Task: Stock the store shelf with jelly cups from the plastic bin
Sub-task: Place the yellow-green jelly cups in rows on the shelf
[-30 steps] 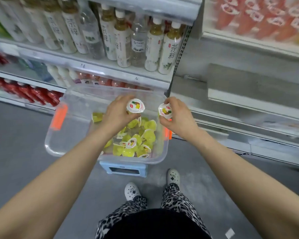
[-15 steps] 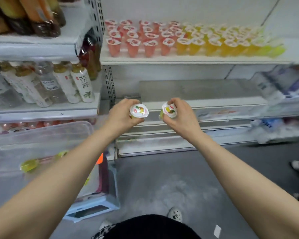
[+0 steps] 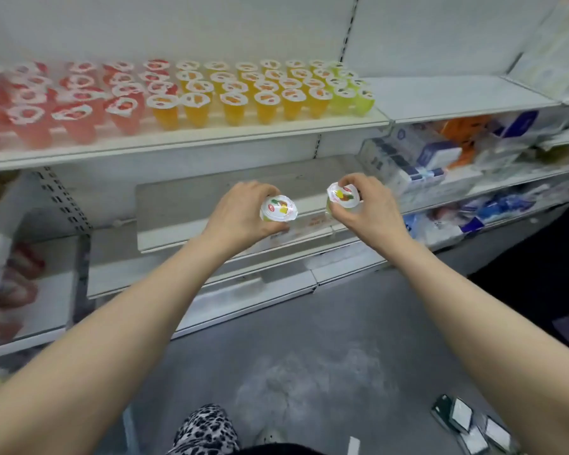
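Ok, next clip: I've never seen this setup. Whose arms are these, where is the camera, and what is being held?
No machine here: these are a person's two bare arms, filmed by one wide-angle camera worn on the head, looking forward and down. The left hand grips the left jelly cup; the right hand grips the right jelly cup, both with fruit-printed lids. Ahead, the upper shelf carries rows of red cups, orange cups and a few green cups. Underneath is grey floor.

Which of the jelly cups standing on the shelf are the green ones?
The green cups at the row's far right end, only a couple of columns; orange cups fill the middle and red cups the left.
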The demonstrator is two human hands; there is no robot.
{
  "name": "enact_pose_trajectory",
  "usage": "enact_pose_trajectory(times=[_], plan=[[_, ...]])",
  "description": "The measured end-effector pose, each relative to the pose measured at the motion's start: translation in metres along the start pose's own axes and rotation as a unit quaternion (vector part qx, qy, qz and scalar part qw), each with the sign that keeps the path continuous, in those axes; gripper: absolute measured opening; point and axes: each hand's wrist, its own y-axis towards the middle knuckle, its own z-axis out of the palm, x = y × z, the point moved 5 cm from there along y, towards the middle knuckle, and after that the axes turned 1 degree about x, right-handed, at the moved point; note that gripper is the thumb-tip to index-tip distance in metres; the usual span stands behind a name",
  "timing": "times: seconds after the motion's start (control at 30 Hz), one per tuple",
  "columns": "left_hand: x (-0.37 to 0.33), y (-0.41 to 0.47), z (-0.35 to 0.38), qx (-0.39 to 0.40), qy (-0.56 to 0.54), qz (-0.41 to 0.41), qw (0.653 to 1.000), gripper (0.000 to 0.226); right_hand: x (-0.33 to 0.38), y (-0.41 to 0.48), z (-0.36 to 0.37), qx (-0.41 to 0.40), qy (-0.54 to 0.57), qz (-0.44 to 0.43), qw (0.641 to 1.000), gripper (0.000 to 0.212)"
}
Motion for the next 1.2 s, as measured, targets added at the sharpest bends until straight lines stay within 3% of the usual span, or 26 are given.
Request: enact_pose_trajectory(times=[0.5, 0.77, 1.0, 1.2], plan=[[-0.066, 0.206, 0.038, -0.051, 0.034, 0.093, 0.994, 0.062, -0.115, 0.139, -0.078, -0.09, -0.02, 0.045, 0.995, 0.034], [-0.068, 0.317, 0.03, -0.081, 0.027, 0.079, 0.993, 0.062, -0.158, 0.231, -0.081, -0.139, 0.003, 0.059, 0.988, 0.031], [-0.06, 0.379, 0.033, -0.096, -0.029, 0.044, 0.994, 0.062, -0.195, 0.307, -0.071, -0.101, 0.017, 0.031, 0.994, 0.035], [-0.053, 0.423, 0.032, -0.136, -0.004, -0.029, 0.99, 0.059, -0.218, 0.382, -0.046, -0.03, 0.045, -0.007, 0.999, 0.034]])
